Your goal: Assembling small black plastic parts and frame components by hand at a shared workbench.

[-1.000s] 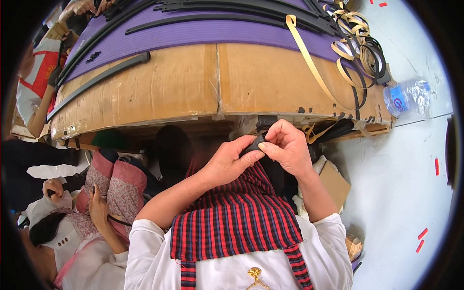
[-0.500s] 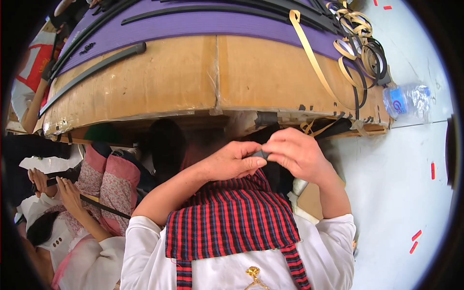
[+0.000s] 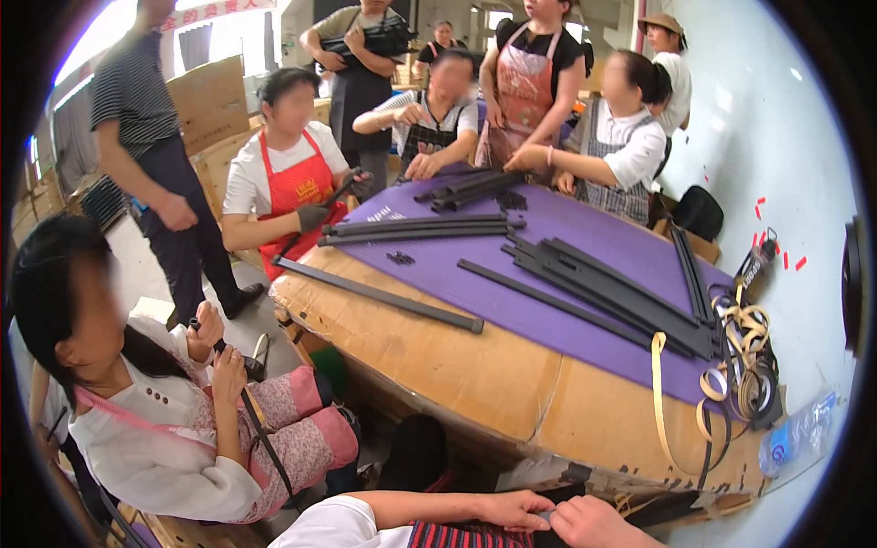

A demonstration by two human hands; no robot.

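Our left hand (image 3: 516, 510) pinches a small grey piece (image 3: 545, 515) between thumb and fingers, low in front of our body. Our right hand (image 3: 589, 525) meets it from the other side with curled fingers; its fingertips are hidden, so we cannot tell whether they pinch too. The piece looks light and fairly firm, perhaps smooth enough to slide; we judge that its sides give the best hold, leaving an end free.

Well left of the grip, a seated co-worker (image 3: 155, 447) holds a black strip (image 3: 263, 438). Beyond the grip stands the cardboard-topped table (image 3: 493, 384), a dark bar (image 3: 384, 297) along its near side. Its purple mat (image 3: 612, 228) carries black lengths (image 3: 603, 283), with people around the far side. Right of the grip lie looped tan tape (image 3: 658, 393) and a clear bottle (image 3: 799, 434).
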